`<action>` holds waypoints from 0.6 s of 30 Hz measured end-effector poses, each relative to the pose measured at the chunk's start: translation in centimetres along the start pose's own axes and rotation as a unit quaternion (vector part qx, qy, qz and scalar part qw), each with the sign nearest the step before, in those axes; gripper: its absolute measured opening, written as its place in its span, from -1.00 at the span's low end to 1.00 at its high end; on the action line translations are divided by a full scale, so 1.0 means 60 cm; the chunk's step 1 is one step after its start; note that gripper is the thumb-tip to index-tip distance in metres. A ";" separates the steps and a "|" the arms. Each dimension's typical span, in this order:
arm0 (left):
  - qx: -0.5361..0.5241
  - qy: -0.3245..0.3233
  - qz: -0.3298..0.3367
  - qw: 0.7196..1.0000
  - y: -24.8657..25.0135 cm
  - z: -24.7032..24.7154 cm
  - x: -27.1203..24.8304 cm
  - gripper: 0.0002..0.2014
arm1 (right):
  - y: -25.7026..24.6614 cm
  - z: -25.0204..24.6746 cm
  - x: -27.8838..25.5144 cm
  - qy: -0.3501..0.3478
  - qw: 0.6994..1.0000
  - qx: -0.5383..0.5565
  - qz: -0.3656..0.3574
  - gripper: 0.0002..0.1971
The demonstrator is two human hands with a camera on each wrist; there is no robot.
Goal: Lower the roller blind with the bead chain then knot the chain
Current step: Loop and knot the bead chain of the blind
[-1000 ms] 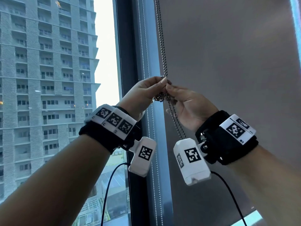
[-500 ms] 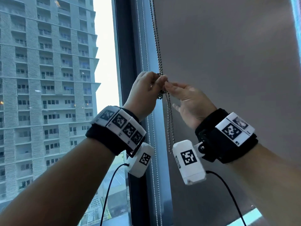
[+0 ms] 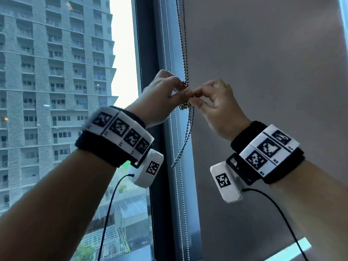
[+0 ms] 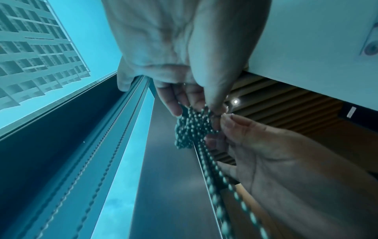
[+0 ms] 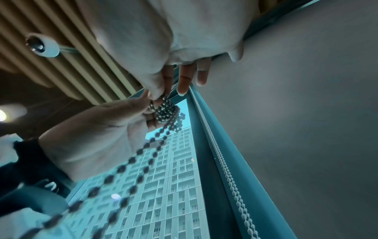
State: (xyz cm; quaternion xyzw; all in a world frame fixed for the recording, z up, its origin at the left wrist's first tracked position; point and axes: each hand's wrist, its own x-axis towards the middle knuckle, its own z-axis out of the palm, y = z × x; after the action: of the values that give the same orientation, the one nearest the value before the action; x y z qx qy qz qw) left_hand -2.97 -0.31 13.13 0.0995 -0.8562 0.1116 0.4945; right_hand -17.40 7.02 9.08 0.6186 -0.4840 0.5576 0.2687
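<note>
A grey roller blind (image 3: 263, 72) hangs lowered over the window on the right. Its metal bead chain (image 3: 181, 38) drops along the blind's left edge into a bunched tangle of loops (image 3: 185, 105) at chest height, and a doubled tail (image 3: 185, 140) dangles below. My left hand (image 3: 185, 93) pinches the bunch from the left with thumb and forefinger. From the right, my right hand (image 3: 195, 99) pinches the same bunch, its other fingers curled. In the left wrist view the bunch (image 4: 192, 126) sits between both hands' fingertips. It shows again in the right wrist view as a bead cluster (image 5: 165, 111).
A dark window frame (image 3: 146, 53) runs vertically left of the chain. A second thin white bead cord (image 3: 167, 44) hangs along the frame. Glass on the left shows a tall apartment building (image 3: 47, 91). Black cables (image 3: 107, 213) hang from both wrist cameras.
My hands have shifted up slightly and my right hand has closed from a loose, spread pose into a tight pinch. The chain's tail now swings left below the bunch.
</note>
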 end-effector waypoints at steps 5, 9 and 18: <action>0.021 -0.077 -0.002 0.997 0.005 -0.026 0.004 -0.90 | -0.008 0.000 0.002 -0.002 1.000 -0.009 -0.010 -0.79; 0.115 -0.051 -0.016 0.992 0.006 -0.025 0.005 -0.72 | -0.016 0.007 0.004 -0.010 0.997 0.072 -0.011 -0.81; -0.143 0.059 -0.087 0.984 0.014 0.011 -0.005 -0.80 | -0.021 0.025 -0.008 -0.042 0.930 0.344 0.119 -0.86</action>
State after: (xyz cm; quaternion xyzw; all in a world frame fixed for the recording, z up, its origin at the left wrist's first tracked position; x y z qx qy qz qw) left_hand -3.60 0.32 12.46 0.0954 -0.8207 -0.0504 0.5612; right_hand -15.59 6.32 8.52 0.6338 -0.3432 0.6913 -0.0501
